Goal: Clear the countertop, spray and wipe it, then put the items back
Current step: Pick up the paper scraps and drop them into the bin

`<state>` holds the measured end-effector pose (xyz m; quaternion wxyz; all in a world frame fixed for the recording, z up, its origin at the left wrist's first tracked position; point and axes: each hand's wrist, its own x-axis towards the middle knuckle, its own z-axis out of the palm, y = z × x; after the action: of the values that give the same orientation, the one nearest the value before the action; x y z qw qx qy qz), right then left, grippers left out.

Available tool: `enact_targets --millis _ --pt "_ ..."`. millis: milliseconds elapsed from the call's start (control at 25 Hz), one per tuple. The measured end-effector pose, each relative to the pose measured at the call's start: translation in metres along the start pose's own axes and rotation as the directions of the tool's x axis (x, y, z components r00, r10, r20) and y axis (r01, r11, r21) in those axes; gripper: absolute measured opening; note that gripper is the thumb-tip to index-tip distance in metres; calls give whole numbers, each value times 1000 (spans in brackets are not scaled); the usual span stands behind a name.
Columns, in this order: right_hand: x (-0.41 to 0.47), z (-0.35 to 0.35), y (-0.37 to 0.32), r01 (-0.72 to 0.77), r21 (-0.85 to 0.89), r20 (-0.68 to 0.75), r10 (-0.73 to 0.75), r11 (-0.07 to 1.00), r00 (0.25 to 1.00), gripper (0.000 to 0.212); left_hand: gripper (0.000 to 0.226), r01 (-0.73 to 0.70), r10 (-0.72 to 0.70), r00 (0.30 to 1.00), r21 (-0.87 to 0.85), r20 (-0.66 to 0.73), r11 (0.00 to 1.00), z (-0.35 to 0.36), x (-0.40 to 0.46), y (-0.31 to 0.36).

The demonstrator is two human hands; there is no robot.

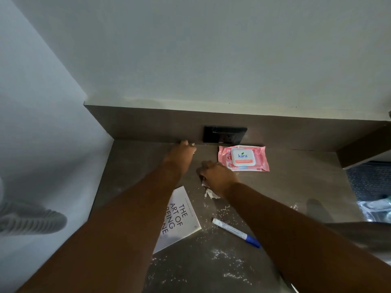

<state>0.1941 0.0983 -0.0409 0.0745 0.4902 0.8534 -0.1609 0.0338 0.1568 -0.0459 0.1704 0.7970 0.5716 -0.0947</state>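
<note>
Right hand (218, 176) gripping crumpled tissue (209, 192), marker (236, 232) lying diagonal

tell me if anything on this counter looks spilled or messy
Yes. White powdery specks are scattered over the grey-brown countertop, thickest near the white marker with the blue cap and toward the near edge. The right hand holds a crumpled white tissue. The white book lies askew.

We find open countertop (296, 182) right of the wipes pack (243, 158), up to the raised side ledge (359, 144). The book (179, 218) and marker (236, 232) obstruct the near-centre. The socket plate (224, 135) sits on the back wall.
</note>
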Motion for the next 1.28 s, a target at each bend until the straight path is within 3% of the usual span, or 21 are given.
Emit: enact_targets --millis 120,280,360,560,760,880,960,1080,1280 --pt "-9 -7 7 -42 116 -87 52 992 995 17 32 10 -28 980 -92 -196 996 0 -5 -7" --pt "-46 -5 -3 -72 160 -87 87 984 992 25 49 2 -144 918 -359 -368 933 -9 -41 3" --pt "-57 2 -18 -117 120 -14 119 986 993 33 49 42 -189 919 -391 -347 919 -9 -60 6" --pt "-45 10 -29 -209 93 -26 213 973 977 40 48 117 -199 954 -330 -226 937 1 -82 3" --pt "-37 12 -33 -252 166 -41 262 953 964 14 48 69 -122 978 -286 -172 956 9 -84 3" --pt "-37 1 -30 -312 291 -37 337 904 941 13 39 30 -74 980 -231 -186 973 8 -95 1" --pt "-50 -13 -18 -392 464 -154 508 795 847 14 37 21 -75 976 -253 -206 967 3 -99 -2" --pt "-108 -28 10 -446 595 -347 714 669 608 10 45 -31 -24 979 -269 -202 963 -9 -100 12" --pt "-203 -23 35 -697 522 -167 860 492 481 13 35 -269 253 962 -192 -105 944 -13 -88 86"
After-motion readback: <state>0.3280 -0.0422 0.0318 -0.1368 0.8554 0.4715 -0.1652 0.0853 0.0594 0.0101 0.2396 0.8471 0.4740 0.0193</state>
